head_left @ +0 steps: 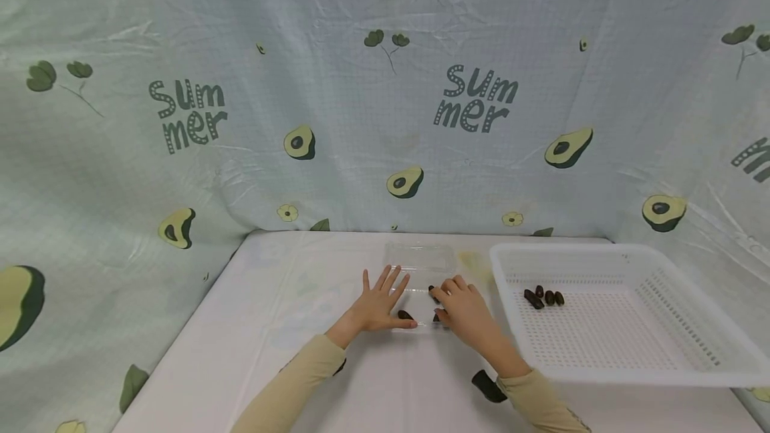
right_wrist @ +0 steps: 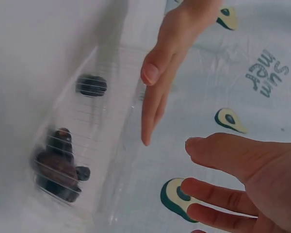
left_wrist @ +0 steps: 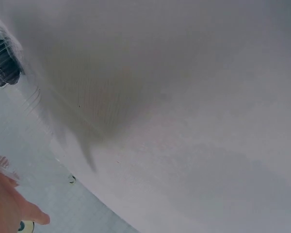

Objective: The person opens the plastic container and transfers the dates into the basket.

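Note:
A clear plastic clamshell box (head_left: 419,301) lies in front of me with its lid (head_left: 421,256) folded back. Inside are several dark oblong pieces, such as one dark piece (head_left: 406,315) near the left thumb; in the right wrist view a dark cluster (right_wrist: 57,170) shows through the wall, their kind unclear. My left hand (head_left: 377,305), fingers spread, is at the box's left side. My right hand (head_left: 466,311) hovers at its right side; in the right wrist view its thumb and fingers stand apart with nothing between them. The left wrist view catches only some fingers (left_wrist: 14,206).
A white perforated basket (head_left: 625,377) stands to the right, holding several dark oblong pieces (head_left: 549,298) near its left side. A black object (head_left: 488,386) is at the right wrist. A printed curtain (head_left: 361,99) hangs behind the white table (head_left: 313,266).

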The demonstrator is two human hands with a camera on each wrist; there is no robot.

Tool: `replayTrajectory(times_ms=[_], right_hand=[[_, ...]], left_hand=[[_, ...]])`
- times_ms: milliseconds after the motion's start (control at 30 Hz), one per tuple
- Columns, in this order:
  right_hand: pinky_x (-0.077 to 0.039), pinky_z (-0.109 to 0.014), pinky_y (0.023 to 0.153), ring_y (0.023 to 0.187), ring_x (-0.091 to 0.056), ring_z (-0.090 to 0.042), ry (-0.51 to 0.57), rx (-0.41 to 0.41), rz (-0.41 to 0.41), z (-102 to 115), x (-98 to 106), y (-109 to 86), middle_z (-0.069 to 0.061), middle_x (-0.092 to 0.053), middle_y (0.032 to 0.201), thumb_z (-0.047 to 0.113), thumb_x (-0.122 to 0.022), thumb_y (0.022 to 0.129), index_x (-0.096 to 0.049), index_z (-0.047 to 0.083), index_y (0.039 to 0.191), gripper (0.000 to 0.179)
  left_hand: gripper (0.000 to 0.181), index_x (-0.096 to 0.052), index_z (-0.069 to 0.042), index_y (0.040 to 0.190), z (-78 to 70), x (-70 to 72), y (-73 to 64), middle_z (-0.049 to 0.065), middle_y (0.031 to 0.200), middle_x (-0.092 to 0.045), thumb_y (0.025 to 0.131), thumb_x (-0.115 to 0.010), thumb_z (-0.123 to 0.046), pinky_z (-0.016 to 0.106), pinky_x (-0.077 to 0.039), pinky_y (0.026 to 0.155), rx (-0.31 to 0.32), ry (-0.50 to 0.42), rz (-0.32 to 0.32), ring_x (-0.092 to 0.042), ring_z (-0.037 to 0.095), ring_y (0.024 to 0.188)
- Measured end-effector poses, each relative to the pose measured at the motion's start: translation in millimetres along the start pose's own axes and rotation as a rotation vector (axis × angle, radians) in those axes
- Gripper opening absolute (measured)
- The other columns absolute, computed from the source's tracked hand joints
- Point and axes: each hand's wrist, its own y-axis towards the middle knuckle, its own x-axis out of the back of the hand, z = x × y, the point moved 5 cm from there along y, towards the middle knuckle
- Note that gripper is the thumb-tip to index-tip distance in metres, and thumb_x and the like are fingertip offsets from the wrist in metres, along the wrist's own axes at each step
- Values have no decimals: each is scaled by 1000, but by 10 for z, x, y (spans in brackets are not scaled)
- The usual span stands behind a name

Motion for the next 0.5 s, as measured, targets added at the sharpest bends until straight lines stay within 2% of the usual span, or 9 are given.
replayTrajectory(times_ms=[67,167,267,300,400,500], right_hand=[[-44,-28,59,78,-49,-15,19,19,16,38,-77,30,2,-56,79,20,-77,67,-62,17,89,27],[-44,-28,59,78,-48,-15,39,53,61,83,-203,81,3,-56,80,21,-76,68,-63,20,87,24],[-43,-29,60,79,-48,-15,61,80,123,109,-332,128,3,-57,80,21,-75,69,-66,23,87,21],[-42,-28,60,79,-48,-15,65,89,149,115,-376,141,4,-57,80,22,-75,69,-67,24,88,21],[-41,-27,60,79,-47,-14,83,108,221,126,-487,173,4,-57,80,23,-74,69,-68,27,90,23],[-40,-25,61,79,-46,-13,84,115,296,123,-584,199,5,-56,80,26,-73,68,-69,30,94,27]], left_hand=[[98,-9,-13,145,4,-8,-1,12,151,-7,75,-44,-71,69,-11,98,0,-2,-3,-6,33,139],[100,-11,-11,145,14,-13,-11,14,151,-9,74,-43,-73,69,-10,97,-14,-25,-41,-8,34,138],[103,-10,-11,145,21,-8,-26,14,150,-10,72,-36,-78,70,-8,96,-41,-77,-92,-9,34,138],[104,-7,-13,145,47,-62,1,13,151,-7,70,-30,-82,71,-4,96,-57,-75,-124,-6,33,139],[105,-5,-14,145,35,-41,-17,12,151,-4,69,-23,-84,71,-2,95,-70,-89,-139,-4,32,139],[104,-7,-13,145,23,-22,-26,11,152,-4,71,-29,-82,71,-3,96,-62,-55,-132,-4,32,139]])
